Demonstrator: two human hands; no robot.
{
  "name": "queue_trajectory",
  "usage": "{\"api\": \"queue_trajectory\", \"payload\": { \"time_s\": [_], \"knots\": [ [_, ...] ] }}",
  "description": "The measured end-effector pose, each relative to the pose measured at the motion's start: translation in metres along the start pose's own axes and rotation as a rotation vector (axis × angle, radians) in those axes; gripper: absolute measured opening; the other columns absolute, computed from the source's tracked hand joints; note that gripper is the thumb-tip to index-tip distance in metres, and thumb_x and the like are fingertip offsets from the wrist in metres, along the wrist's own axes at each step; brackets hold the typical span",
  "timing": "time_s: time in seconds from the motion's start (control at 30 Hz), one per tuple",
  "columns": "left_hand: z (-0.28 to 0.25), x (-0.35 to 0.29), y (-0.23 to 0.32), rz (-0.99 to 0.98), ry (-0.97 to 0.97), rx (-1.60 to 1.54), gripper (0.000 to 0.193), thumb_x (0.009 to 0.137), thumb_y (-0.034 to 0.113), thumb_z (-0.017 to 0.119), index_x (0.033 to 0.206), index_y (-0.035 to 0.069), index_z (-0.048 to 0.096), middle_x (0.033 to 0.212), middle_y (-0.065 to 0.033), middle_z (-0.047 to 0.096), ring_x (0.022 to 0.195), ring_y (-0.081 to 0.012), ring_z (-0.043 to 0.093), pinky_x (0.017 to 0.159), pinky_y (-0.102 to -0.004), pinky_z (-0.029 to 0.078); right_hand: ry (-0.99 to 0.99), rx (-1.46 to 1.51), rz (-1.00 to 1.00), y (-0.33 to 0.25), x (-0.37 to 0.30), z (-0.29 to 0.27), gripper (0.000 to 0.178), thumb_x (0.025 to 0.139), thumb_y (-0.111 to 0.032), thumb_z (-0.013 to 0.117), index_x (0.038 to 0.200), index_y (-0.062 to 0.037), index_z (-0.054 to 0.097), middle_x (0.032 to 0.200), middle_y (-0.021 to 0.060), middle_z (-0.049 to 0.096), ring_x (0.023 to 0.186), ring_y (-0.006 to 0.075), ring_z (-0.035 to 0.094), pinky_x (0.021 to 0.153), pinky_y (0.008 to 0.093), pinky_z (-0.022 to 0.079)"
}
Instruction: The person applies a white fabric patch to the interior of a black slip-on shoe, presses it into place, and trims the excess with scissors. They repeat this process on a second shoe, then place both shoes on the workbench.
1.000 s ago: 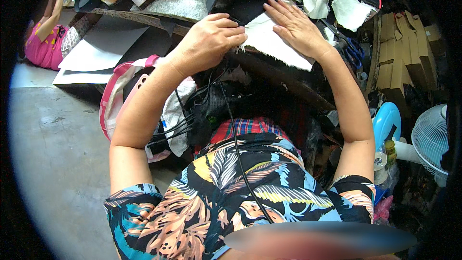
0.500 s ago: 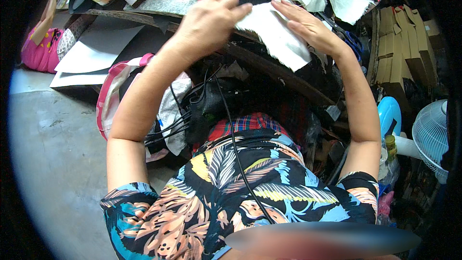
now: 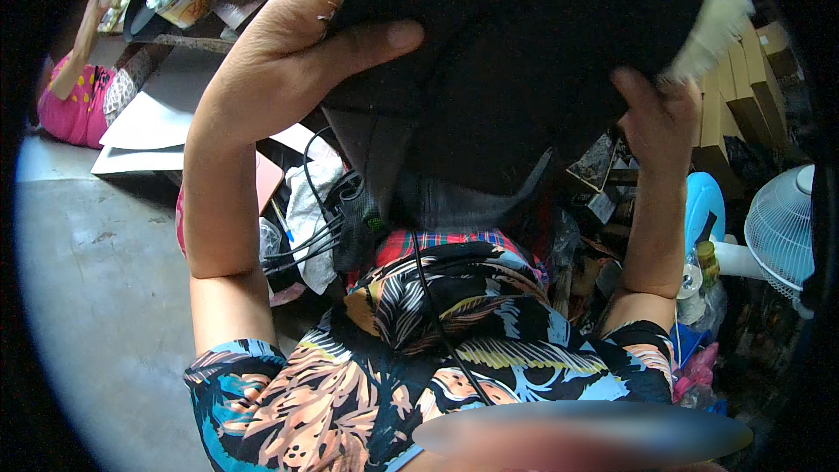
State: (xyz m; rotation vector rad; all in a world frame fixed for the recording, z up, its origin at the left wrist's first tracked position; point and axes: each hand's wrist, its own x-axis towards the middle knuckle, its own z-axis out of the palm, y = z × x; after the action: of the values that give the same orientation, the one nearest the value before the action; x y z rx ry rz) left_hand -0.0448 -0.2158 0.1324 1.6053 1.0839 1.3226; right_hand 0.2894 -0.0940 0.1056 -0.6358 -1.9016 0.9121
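cannot see most fingers of the left hand (image 3: pixel 275 61) and right hand (image 3: pixel 662 118), hidden behind the black piece (image 3: pixel 524 61); lose the top of that piece past the upper edge; find the oval patch (image 3: pixel 581 437) at bottom blurred.

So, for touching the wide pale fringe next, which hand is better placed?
Probably the right hand: it is close beside the wide pale fringe, while the left hand grips the opposite side of the black piece.

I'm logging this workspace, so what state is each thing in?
Black fabric piece: held up, frayed white cloth at two edges
Left hand: gripping its left edge
Right hand: gripping its right edge
White sheets: lying overlapped
Brown cardboard: folded
White fan: caged, spinning or not unclear
Floral shirt: worn
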Motion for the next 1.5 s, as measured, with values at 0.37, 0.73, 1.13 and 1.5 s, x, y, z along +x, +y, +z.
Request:
{"api": "queue_trajectory", "payload": {
  "time_s": [0.37,0.73,1.13,1.5],
  "knots": [
    [0.014,0.048,-0.112,-0.579,-0.010,-0.245,0.079,0.080,-0.007,0.061,0.154,0.012,0.041,0.133,-0.0088,0.062,0.109,-0.0164,0.065,0.096,-0.0295,0.053,-0.227,-0.682,0.165,0.076,0.003,-0.005,0.037,0.092,-0.021,0.069,0.127,-0.0111,0.064,0.089,0.0134,0.072,0.077,0.0229,0.070,0.072,0.0360,0.054],
    [-0.006,0.049,-0.106,-0.656,0.044,-0.297,0.071,0.083,-0.010,0.060,0.150,0.009,0.045,0.124,-0.0115,0.066,0.093,-0.0179,0.071,0.080,-0.0320,0.063,-0.457,-1.137,0.520,0.108,0.007,-0.112,0.046,0.080,-0.024,0.075,0.123,-0.0143,0.064,0.104,0.0140,0.068,0.100,0.0349,0.065,0.089,0.0467,0.051],
    [-0.049,0.009,-0.069,-0.296,0.327,-0.376,0.058,0.084,-0.011,0.064,0.138,0.007,0.056,0.120,-0.0137,0.068,0.091,-0.0211,0.073,0.076,-0.0291,0.064,-0.066,0.079,0.448,0.043,-0.083,-0.071,0.027,0.091,-0.012,0.068,0.115,-0.0029,0.061,0.089,0.0026,0.065,0.080,0.0070,0.060,0.075,0.0227,0.049],
    [-0.031,-0.023,-0.047,-0.031,0.364,-0.584,0.051,0.080,-0.019,0.059,0.124,0.006,0.066,0.118,-0.0165,0.069,0.100,-0.0296,0.071,0.086,-0.0426,0.064,-0.188,0.224,0.477,0.026,-0.132,0.067,0.027,0.084,-0.014,0.070,0.106,-0.0044,0.058,0.076,0.0018,0.060,0.069,0.0078,0.056,0.066,0.0253,0.048]
  ]
}}
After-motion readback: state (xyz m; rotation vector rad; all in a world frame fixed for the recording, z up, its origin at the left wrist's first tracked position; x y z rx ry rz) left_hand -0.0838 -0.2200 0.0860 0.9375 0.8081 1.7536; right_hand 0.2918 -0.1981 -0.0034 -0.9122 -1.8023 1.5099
